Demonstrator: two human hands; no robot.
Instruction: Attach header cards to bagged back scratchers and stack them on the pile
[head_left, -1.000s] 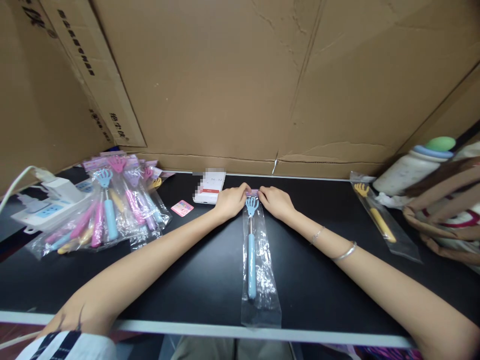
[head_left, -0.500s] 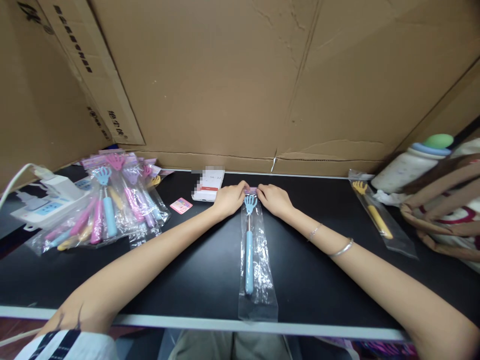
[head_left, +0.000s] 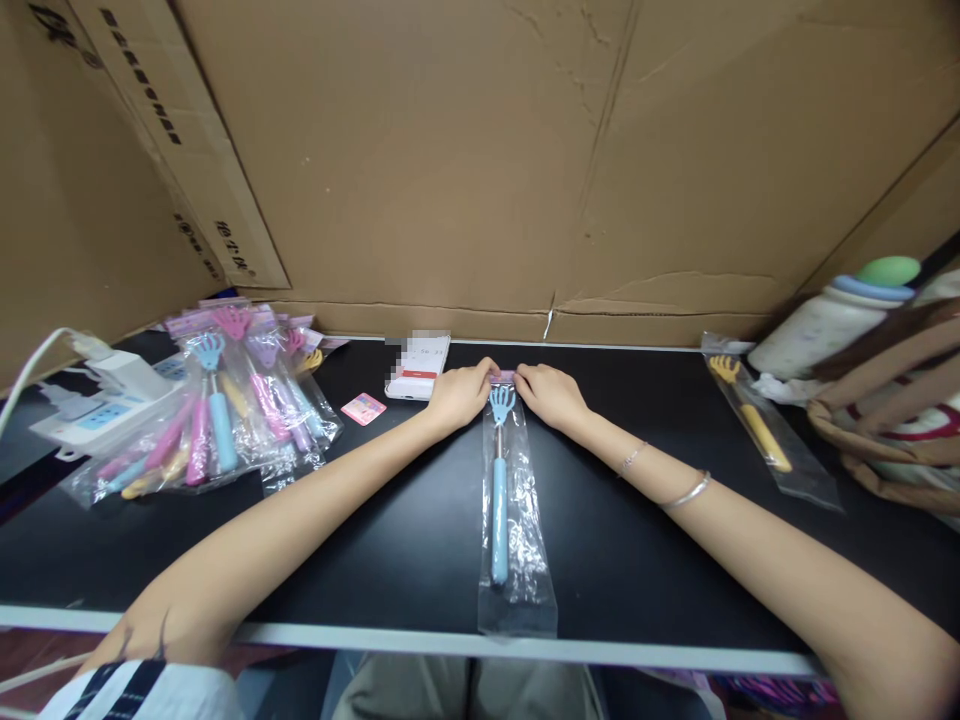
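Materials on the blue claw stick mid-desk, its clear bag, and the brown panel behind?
Claw head and blue handle: probably plastic, smooth and evenly coloured; the handle could be rubbery.
Shaft: likely metal, going by its silvery sheen.
Clear bag: thin plastic film, see-through and wrinkled with sharp glare.
Brown panel: cardboard, matte, creased.

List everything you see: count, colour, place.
Bagged scratcher: one, blue, centre
Second scratcher: one, yellow, right
Scratcher pile: several, multicoloured, left
Power strip: one, white, left
Card: one, pink, left
Device: one, white, back
Bottle: one, whitish, right
Bag: one, brown, right
Crumpled piece: one, white, right
Cardboard: several panels, brown, behind
Desk: one, black, beneath
Bracelets: two, silver, right forearm
Sleeve: one, white striped, left
Trousers: one, khaki, bottom
Left hand, right hand: two, bare, bagged scratcher's top
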